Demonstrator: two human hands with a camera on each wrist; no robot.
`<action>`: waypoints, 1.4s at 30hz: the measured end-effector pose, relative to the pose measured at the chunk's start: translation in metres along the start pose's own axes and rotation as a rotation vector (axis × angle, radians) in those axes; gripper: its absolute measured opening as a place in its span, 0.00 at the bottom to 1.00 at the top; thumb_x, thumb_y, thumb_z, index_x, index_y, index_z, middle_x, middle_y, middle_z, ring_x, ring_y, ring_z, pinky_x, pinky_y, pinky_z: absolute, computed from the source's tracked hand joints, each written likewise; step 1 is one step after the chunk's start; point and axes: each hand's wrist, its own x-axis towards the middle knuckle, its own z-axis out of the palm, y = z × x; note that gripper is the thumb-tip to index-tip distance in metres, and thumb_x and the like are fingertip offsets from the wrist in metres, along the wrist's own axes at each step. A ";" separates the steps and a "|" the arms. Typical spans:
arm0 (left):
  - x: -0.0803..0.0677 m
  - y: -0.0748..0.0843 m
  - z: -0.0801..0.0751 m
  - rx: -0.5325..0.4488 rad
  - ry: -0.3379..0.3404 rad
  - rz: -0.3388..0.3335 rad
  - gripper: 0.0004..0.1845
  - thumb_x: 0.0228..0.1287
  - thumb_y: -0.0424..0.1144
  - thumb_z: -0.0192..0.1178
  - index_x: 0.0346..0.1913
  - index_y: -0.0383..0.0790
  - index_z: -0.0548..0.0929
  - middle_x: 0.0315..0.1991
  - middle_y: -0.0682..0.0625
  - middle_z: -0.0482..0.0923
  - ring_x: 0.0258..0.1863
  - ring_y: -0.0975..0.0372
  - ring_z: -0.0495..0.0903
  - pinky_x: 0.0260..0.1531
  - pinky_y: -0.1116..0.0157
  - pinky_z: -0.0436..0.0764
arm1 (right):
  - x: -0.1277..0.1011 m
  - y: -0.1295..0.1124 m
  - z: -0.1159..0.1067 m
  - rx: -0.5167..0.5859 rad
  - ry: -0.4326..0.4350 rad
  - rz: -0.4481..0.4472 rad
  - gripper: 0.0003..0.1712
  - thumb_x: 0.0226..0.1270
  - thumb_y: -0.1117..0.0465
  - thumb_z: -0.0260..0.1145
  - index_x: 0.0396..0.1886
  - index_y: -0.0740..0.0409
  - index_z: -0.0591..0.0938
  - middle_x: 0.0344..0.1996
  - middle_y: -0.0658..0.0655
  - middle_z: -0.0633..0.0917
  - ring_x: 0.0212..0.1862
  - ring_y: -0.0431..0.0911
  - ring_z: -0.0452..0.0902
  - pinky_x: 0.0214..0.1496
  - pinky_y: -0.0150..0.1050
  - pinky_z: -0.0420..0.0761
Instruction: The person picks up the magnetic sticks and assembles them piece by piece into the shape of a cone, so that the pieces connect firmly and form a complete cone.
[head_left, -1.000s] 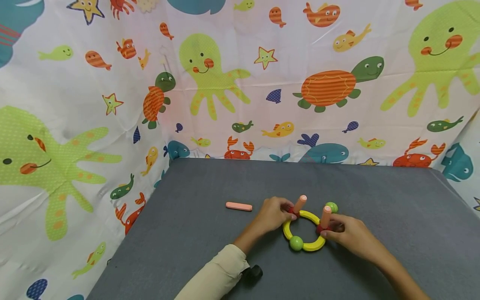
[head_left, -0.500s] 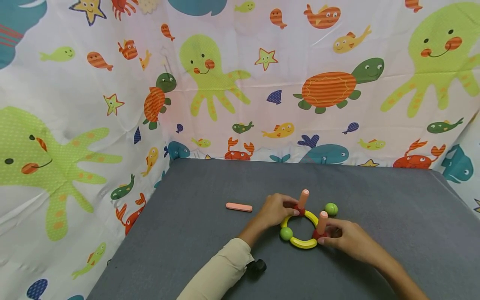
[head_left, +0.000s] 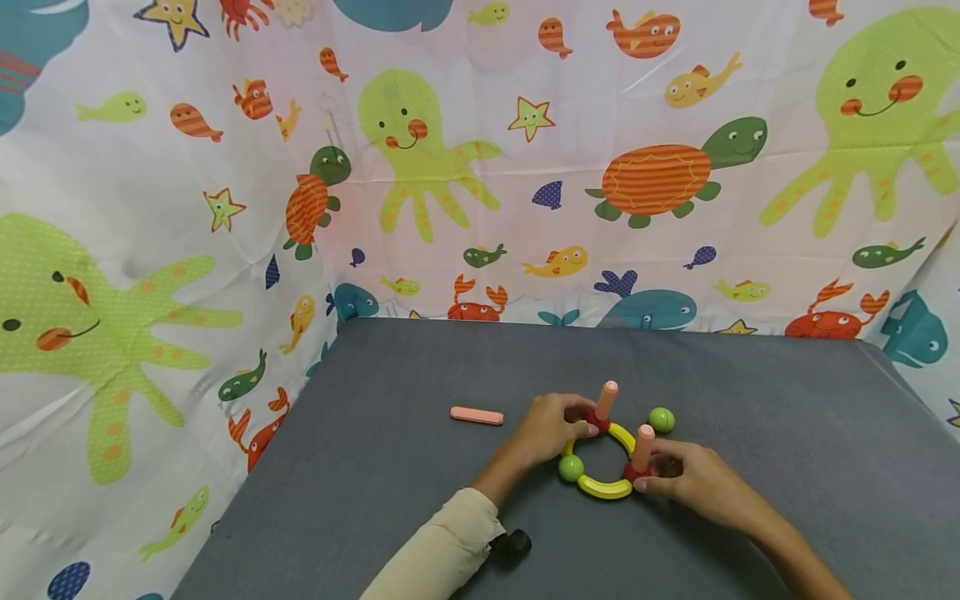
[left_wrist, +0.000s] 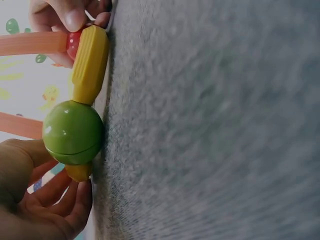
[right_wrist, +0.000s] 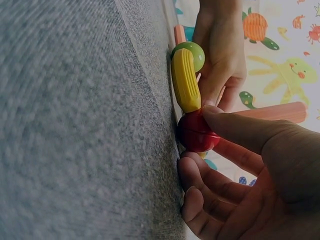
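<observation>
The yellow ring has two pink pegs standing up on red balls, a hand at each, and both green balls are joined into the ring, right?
Not quite. Only one green ball is joined into the yellow ring; the other green ball lies loose on the grey table behind it, as the head view shows. The two pink pegs do stand on red balls, with the left hand and right hand at them.

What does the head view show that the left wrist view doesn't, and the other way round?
Head view only: the loose pink stick, the separate green ball, the sea-creature curtain, and the full yellow ring. Left wrist view only: a close side-on look at the grey mat surface. Both: the ring's green ball, the left hand and the right hand.
</observation>
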 end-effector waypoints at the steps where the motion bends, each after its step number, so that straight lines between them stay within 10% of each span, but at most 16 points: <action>1: -0.002 -0.001 0.000 -0.008 0.009 0.001 0.16 0.71 0.41 0.72 0.58 0.47 0.90 0.49 0.56 0.90 0.47 0.69 0.86 0.49 0.70 0.82 | 0.000 0.000 0.000 0.004 -0.003 0.002 0.16 0.67 0.52 0.78 0.48 0.52 0.86 0.32 0.51 0.83 0.32 0.43 0.77 0.32 0.35 0.75; 30: -0.060 -0.048 -0.090 -0.223 0.300 -0.090 0.21 0.66 0.32 0.74 0.61 0.34 0.86 0.58 0.37 0.86 0.58 0.45 0.86 0.58 0.47 0.83 | 0.001 0.000 -0.002 0.016 -0.023 0.032 0.18 0.67 0.51 0.78 0.51 0.53 0.86 0.34 0.52 0.84 0.36 0.46 0.78 0.34 0.36 0.78; 42: -0.069 -0.071 -0.101 -0.134 0.309 -0.198 0.20 0.66 0.29 0.72 0.60 0.30 0.86 0.57 0.36 0.86 0.54 0.48 0.85 0.58 0.46 0.82 | 0.002 0.001 -0.001 0.006 -0.017 0.032 0.19 0.67 0.49 0.78 0.50 0.53 0.86 0.34 0.51 0.84 0.35 0.45 0.79 0.34 0.36 0.78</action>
